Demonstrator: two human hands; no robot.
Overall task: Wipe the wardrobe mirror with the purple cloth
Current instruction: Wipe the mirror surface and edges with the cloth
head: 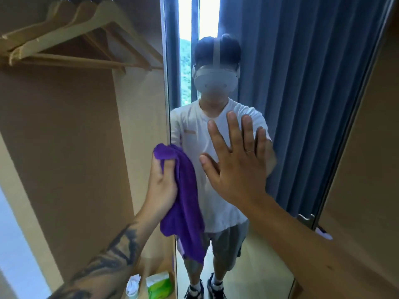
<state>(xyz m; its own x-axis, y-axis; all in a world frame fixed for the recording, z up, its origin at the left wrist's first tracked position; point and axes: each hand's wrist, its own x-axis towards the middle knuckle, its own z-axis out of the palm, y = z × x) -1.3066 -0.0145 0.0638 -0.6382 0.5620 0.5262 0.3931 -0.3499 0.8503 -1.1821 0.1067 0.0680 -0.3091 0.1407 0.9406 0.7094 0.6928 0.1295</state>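
The tall wardrobe mirror (pixel 291 104) fills the middle of the view and reflects a person in a white shirt and blue curtains. My left hand (pixel 162 182) is closed around the top of the purple cloth (pixel 187 208), which hangs down in front of the mirror's left edge. My right hand (pixel 235 160) is raised flat with fingers spread, palm toward the glass at chest height; whether it touches the glass I cannot tell.
An open wardrobe bay on the left holds wooden hangers (pixel 82 39) on a rail. On its floor lie a green tissue pack (pixel 158 284) and a white item (pixel 132 287). A wooden door panel (pixel 371 169) with a metal handle (pixel 306 220) stands right of the mirror.
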